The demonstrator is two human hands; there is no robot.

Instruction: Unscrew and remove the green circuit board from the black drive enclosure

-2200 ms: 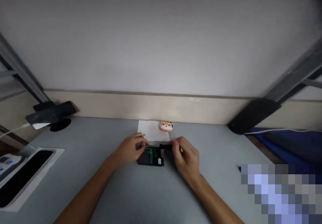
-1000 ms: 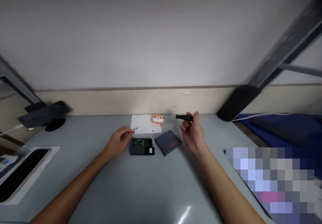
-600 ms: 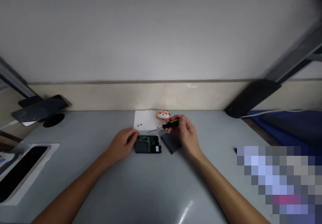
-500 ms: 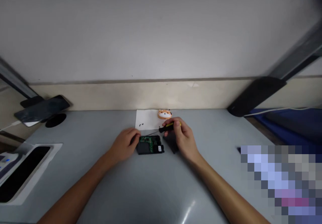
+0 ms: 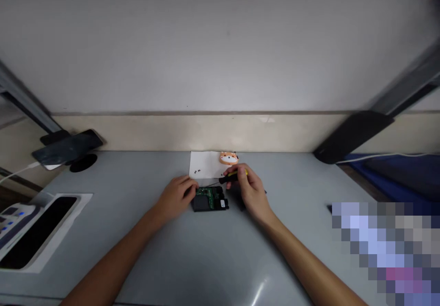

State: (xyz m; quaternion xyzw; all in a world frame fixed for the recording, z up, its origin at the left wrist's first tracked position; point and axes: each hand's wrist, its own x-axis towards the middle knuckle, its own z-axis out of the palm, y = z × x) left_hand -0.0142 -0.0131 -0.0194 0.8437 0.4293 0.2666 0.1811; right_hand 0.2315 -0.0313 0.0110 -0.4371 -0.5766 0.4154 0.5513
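An opened black device (image 5: 202,203) with a green circuit board lies flat on the grey table. My left hand (image 5: 176,197) is at its upper left corner, thumb and fingertips closed together against the edge. A thin-shafted screwdriver (image 5: 232,176) with a black and yellow handle is gripped in my right hand (image 5: 252,190). Its shaft points left along the device's far edge towards my left fingertips, which hide the tip. Partly covered by my right hand is a dark flat piece (image 5: 236,197). Several tiny dark screws (image 5: 197,171) rest on a white sheet (image 5: 206,161) behind the device.
An orange and white animal-faced case (image 5: 228,158) sits on the sheet. To the left are a phone on a stand (image 5: 70,147), another phone (image 5: 37,232) and a power strip (image 5: 17,223). A black upright post base (image 5: 354,136) stands at the right rear. A blurred-out patch covers the right front.
The view has shifted slightly, so everything sits a little further right. Both hands keep their places at the device, and the screwdriver stays in my right hand.
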